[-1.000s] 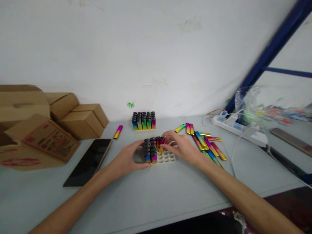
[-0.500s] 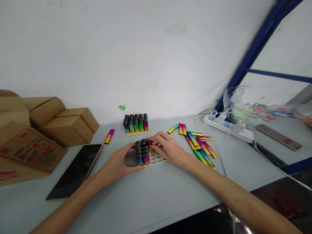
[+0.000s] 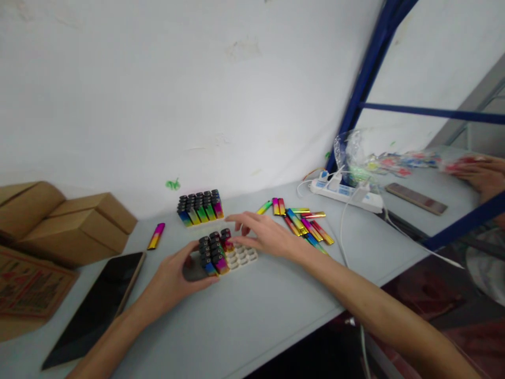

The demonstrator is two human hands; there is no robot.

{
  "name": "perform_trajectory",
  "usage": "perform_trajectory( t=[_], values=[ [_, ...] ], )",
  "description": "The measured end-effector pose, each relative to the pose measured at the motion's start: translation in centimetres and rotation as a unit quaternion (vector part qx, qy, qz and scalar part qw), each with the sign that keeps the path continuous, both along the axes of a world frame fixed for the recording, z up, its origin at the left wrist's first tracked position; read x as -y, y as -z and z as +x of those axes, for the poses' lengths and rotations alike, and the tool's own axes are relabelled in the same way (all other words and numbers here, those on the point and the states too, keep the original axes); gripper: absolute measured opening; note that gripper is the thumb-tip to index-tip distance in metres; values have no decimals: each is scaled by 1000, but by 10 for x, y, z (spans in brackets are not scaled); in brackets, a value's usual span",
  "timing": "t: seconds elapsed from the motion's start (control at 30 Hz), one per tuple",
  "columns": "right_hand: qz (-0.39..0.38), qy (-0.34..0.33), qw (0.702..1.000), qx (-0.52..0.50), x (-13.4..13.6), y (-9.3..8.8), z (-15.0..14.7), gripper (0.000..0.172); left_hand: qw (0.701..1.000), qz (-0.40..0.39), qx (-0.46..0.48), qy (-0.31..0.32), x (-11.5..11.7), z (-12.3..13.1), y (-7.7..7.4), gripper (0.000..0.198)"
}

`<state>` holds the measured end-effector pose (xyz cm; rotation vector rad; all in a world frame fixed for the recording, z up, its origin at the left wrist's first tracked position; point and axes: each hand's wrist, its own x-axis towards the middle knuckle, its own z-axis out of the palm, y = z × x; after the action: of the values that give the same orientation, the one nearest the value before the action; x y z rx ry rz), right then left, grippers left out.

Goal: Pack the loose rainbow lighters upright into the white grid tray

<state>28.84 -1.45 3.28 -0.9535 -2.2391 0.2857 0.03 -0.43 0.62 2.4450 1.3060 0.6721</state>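
A white slotted tray (image 3: 243,257) lies on the grey table, its left part filled with upright rainbow-coloured lighters (image 3: 214,251) with black caps. My left hand (image 3: 172,273) grips the tray's left side around those lighters. Just behind the tray, my right hand (image 3: 265,236) hovers with fingers spread and nothing in it, index finger close to the newest lighter. A heap of loose rainbow lighters (image 3: 302,222) lies to the right of my right hand.
A full tray of lighters (image 3: 200,207) stands by the wall, a single lighter (image 3: 156,236) to its left. A black phone (image 3: 99,300) and cardboard boxes (image 3: 74,221) are at left. A power strip (image 3: 347,193), cables and plastic bag are at right, with another person's hand (image 3: 483,176) far right.
My right hand has let go of a lighter set into the tray and opened, lifting slightly. The view has swung right, bringing another person's hand into sight.
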Motion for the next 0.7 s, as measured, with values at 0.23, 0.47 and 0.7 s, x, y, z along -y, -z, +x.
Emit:
perform_trajectory(
  t=[0.23, 0.47, 0.7],
  values=[
    [-59, 260, 962, 57, -18, -27, 77, 18, 1000, 14, 7, 2, -1, -3, 6, 70],
    [-96, 263, 929, 241, -44, -12, 72, 30, 1000, 14, 21, -1, -5, -8, 19, 74],
    [-86, 232, 924, 290, -35, 5, 22, 33, 999, 17, 46, 10, -4, -6, 22, 74]
  ],
)
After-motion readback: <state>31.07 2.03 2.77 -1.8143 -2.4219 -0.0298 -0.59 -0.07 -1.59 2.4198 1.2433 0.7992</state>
